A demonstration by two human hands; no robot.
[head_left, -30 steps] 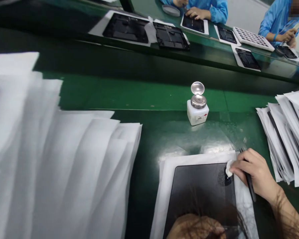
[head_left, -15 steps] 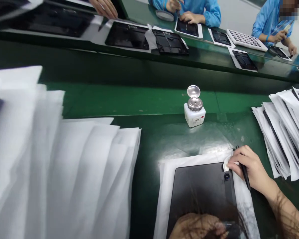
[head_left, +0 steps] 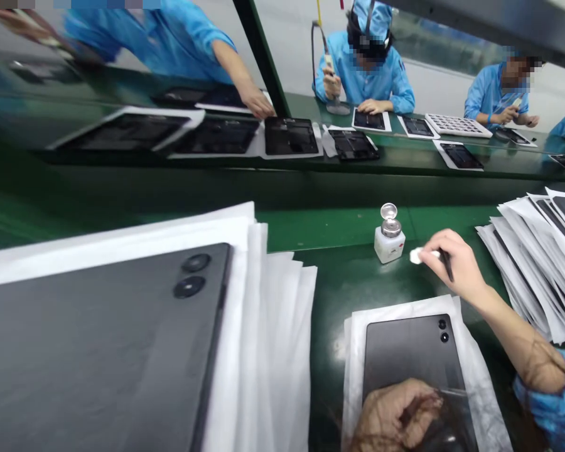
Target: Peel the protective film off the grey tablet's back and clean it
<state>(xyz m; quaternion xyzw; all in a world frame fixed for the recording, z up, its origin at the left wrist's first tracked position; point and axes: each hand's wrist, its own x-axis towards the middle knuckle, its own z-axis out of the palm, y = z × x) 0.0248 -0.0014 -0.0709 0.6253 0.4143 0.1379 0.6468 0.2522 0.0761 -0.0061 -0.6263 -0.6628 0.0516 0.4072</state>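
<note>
Fingers of the right hand (head_left: 452, 267) pinch a small white swab (head_left: 415, 255) and thin dark tool, just right of the white squat dispenser bottle (head_left: 388, 242); left hand (head_left: 395, 417) presses flat on the grey tablet (head_left: 412, 351) at lower centre.

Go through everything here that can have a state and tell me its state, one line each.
Dispenser bottle: upright, lid flipped open.
Tablet: face down on white sheet, cameras up.
Right hand: pinching a white wipe, tool tucked in.
Left hand: pressing the tablet's near end.
</note>
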